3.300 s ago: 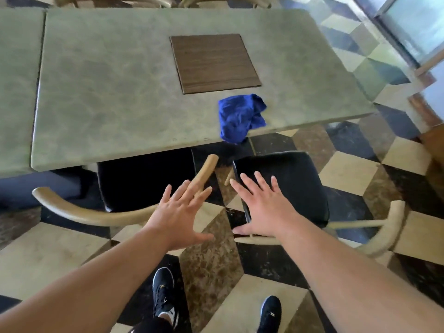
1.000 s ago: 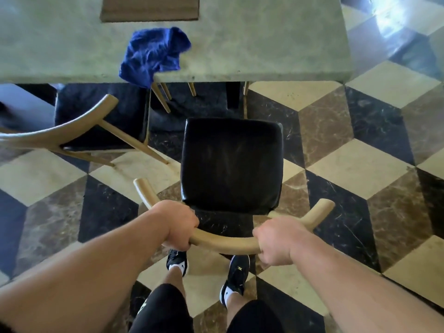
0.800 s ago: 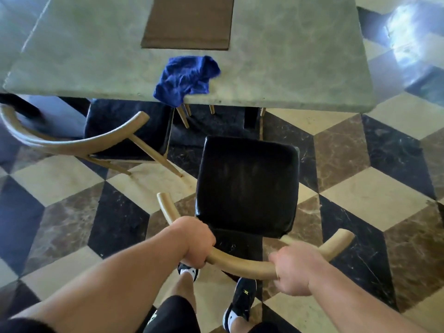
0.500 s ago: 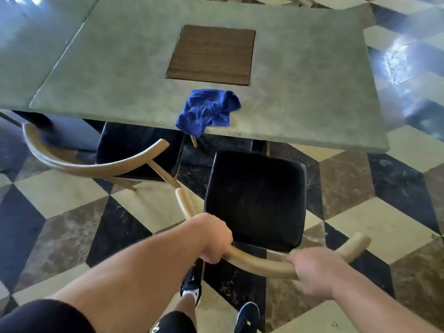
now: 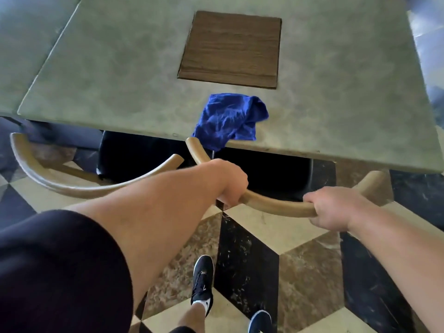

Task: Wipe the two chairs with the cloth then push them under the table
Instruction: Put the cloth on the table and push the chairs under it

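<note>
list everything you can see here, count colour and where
table: 1, grey-green mottled top, upper half of view; a second like top adjoins at far left
wooden inlay panel: 1, dark brown, square, set in the table top
cloth: 1, blue, crumpled on the table's near edge, one corner hanging over
chairs: 2, tan curved wooden backs with black seats; right chair seat mostly under the table, left chair beside it
floor: cream, brown and black tiles
shoes: 2, dark, bottom centre
sleeve: 1, dark, lower left
left hand: closed on the right chair's back rail
right hand: closed on the same rail
</note>
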Demonstrator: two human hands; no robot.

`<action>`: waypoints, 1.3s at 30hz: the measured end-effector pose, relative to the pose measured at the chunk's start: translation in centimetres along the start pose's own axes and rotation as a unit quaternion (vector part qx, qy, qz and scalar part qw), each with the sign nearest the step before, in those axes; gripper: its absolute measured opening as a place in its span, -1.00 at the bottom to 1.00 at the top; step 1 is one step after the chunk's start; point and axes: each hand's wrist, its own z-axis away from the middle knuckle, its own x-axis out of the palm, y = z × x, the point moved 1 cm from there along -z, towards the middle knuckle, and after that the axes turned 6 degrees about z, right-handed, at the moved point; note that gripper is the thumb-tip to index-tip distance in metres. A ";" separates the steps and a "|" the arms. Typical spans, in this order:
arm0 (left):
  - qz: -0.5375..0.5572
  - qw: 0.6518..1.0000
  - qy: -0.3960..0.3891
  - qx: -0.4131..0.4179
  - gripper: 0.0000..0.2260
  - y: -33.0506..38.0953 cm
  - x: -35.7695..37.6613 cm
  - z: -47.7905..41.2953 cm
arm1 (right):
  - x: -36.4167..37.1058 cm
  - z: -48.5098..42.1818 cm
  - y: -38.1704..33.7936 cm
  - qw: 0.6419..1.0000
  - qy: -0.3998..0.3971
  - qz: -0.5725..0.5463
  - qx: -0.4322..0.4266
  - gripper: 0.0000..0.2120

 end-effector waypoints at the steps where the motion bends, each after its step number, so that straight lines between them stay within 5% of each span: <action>1: 0.001 1.000 -0.003 0.001 -0.91 -0.7 0.2 -0.2 | -0.2 -0.7 -0.4 1.000 -0.005 0.000 0.000 -0.89; 8: 0.014 0.997 0.063 0.035 -0.87 -1.2 4.9 -0.6 | 3.1 -1.5 -2.8 1.000 -0.012 0.000 0.006 -0.85; 13: 0.022 0.970 0.235 0.058 -0.61 -2.8 7.4 1.3 | 3.4 -1.2 -2.8 0.999 -0.031 0.005 0.030 -0.71; 19: 0.093 0.895 0.415 -0.131 -0.17 -11.1 11.2 7.9 | 0.1 -2.1 -7.8 0.992 -0.066 -0.092 0.057 -0.15; 22: 0.224 0.885 0.305 -0.273 -0.29 -14.3 12.1 8.8 | -3.1 -5.1 -15.0 0.987 -0.015 -0.162 0.004 -0.30; 25: 0.306 0.881 0.188 -0.308 -0.64 -15.5 11.9 8.0 | -6.3 -9.5 -21.4 0.961 0.073 -0.266 0.028 -0.58; 34: 0.304 0.888 0.209 -0.276 -0.83 -15.9 12.4 7.2 | -9.3 -15.0 -24.2 0.940 0.122 -0.298 0.116 -0.69; 39: 0.316 0.883 0.219 -0.271 -0.83 -16.0 12.3 7.2 | -6.8 -12.5 -24.3 0.939 0.126 -0.298 0.118 -0.58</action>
